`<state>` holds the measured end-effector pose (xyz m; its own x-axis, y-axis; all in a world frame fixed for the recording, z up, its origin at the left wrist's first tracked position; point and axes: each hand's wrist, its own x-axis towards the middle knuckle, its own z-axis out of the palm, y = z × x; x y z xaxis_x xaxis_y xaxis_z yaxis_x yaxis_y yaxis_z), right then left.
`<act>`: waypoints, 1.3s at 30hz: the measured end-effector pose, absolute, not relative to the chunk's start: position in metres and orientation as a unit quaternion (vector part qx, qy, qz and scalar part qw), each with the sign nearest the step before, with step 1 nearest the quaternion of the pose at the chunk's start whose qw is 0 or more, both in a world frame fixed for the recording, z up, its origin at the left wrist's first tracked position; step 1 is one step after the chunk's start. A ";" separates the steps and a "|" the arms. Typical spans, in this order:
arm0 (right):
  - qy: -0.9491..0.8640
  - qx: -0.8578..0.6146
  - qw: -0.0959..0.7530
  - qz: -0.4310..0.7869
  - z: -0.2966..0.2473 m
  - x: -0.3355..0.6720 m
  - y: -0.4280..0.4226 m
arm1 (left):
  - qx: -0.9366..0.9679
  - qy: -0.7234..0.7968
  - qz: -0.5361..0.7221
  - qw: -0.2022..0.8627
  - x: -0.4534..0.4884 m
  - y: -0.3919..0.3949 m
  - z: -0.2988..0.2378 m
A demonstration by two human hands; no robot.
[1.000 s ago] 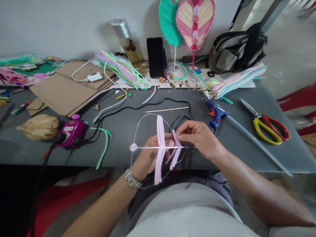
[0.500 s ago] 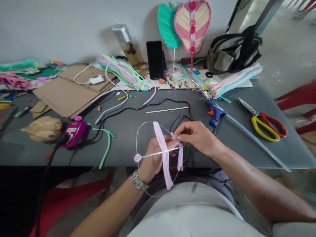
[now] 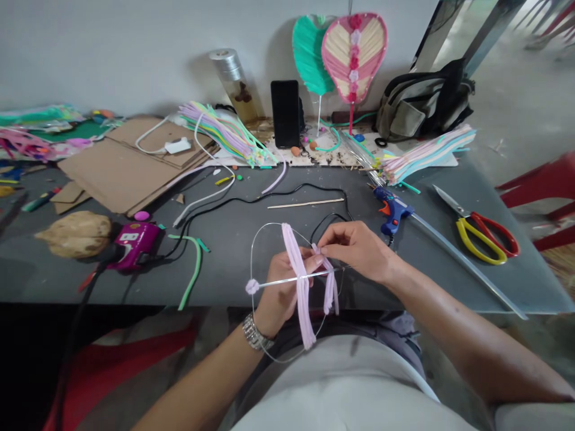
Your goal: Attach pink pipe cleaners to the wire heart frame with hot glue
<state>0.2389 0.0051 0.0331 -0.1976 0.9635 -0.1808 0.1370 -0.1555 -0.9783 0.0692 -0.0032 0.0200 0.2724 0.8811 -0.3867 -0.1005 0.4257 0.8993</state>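
Wire loop [image 3: 251, 263], lilac pipe cleaner [image 3: 303, 305] wound over its thin rod [image 3: 278, 281]; left hand [image 3: 281, 290] clamped behind the loop, right hand [image 3: 357, 251] pinched together on the cleaner's end.

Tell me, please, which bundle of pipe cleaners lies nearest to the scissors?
The pale pink and blue bundle on the right, beyond the scissors; the other bundle, with green and purple, lies further left, past the phone.

Light: bright and soft — seemingly from your right.
Shadows: faint on the wall [image 3: 112, 54], falling left of the bottle [image 3: 232, 78].
Glare: pale sheen across the surface [image 3: 507, 281].
Edges: bowed by the wide lens — the floor [image 3: 530, 102] stretches.
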 end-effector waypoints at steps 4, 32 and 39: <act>-0.587 -0.523 0.354 0.507 0.038 0.237 0.010 | 0.399 0.484 0.369 0.686 0.070 -0.005 0.029; -0.579 -0.524 0.342 0.523 0.049 0.235 0.005 | 0.436 0.447 0.418 0.660 0.064 0.002 0.017; -0.575 -0.517 0.314 0.551 0.047 0.235 0.007 | 0.450 0.455 0.397 0.658 0.058 -0.003 0.015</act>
<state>0.2352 0.0075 0.0475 -0.2676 0.9407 -0.2084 0.2487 -0.1416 -0.9582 0.0578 -0.0030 0.0155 0.2702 0.9321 -0.2412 -0.1131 0.2796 0.9534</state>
